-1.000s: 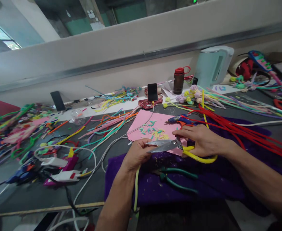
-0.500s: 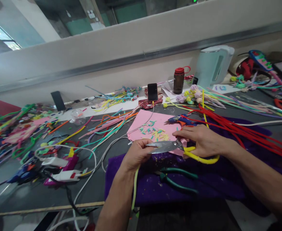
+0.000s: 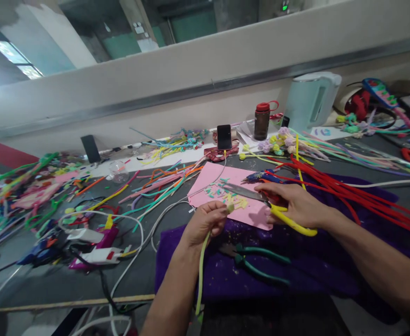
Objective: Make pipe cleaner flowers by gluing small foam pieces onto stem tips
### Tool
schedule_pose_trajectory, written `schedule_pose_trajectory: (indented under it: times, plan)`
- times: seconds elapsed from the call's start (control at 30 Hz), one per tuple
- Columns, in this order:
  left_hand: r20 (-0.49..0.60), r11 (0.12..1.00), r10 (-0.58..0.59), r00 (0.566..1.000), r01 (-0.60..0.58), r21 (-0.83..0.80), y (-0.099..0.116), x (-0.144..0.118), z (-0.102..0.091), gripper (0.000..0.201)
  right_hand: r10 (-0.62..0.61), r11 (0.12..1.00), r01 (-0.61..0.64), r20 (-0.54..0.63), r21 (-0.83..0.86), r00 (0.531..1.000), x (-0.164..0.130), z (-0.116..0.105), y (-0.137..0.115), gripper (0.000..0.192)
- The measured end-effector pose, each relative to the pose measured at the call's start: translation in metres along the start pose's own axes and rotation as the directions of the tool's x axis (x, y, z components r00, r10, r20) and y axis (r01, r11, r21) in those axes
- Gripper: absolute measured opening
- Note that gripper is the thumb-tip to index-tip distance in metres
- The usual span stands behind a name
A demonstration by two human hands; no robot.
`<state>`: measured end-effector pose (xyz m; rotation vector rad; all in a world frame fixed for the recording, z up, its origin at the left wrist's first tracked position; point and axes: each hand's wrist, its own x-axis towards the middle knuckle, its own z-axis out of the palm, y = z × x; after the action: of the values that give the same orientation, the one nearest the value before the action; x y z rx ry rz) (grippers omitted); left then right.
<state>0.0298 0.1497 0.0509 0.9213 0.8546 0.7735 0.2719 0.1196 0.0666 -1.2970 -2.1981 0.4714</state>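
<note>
My left hand (image 3: pixel 205 223) pinches a pale yellow-green pipe cleaner (image 3: pixel 200 273) whose tip pokes out above my fingers and whose length hangs down past my wrist. My right hand (image 3: pixel 294 204) grips yellow-handled scissors (image 3: pixel 257 196). Their blades lie over a pink sheet (image 3: pixel 222 193), pointing left, a little beyond the pipe cleaner's tip. Small cut bits in teal and yellow are scattered on the pink sheet. Both hands hover over a purple cloth (image 3: pixel 295 266).
Green-handled pliers (image 3: pixel 257 263) lie on the purple cloth near me. Red pipe cleaners (image 3: pixel 348 193) fan out to the right. Glue guns and cables (image 3: pixel 86 242) sit at left. A phone (image 3: pixel 224 136), a brown bottle (image 3: pixel 261 120) and a kettle (image 3: pixel 309 100) stand at the back.
The scissors have moved away from my left hand, up and onto the pink sheet. The pipe cleaner's tip now shows above my left fingers. The camera shifted slightly.
</note>
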Motion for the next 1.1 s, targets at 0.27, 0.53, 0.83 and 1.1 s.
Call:
schedule_pose_trajectory:
  times: [0.27,0.53,0.83,1.1]
  plan:
    - [-0.06,0.903,0.121,0.991,-0.136,-0.408,-0.002,0.001,0.005,0.021,0.064,0.998,-0.062,-0.117,0.022,0.991,0.001,0.028,-0.008,0.057]
    - [-0.077,0.886,0.15,0.986,-0.169,-0.432,-0.009,-0.001,0.018,0.018,-0.022,0.994,-0.004,-0.241,-0.105,0.97,-0.002,0.048,-0.017,0.06]
    - [-0.092,0.858,0.172,0.981,-0.195,-0.476,-0.012,-0.003,0.025,0.023,-0.016,0.996,-0.006,-0.254,-0.086,0.967,0.002,0.058,-0.018,0.056]
    - [-0.116,0.866,0.183,0.976,-0.216,-0.451,-0.012,-0.005,0.027,0.024,-0.046,0.999,0.041,-0.26,-0.026,0.964,0.004,0.06,-0.022,0.056]
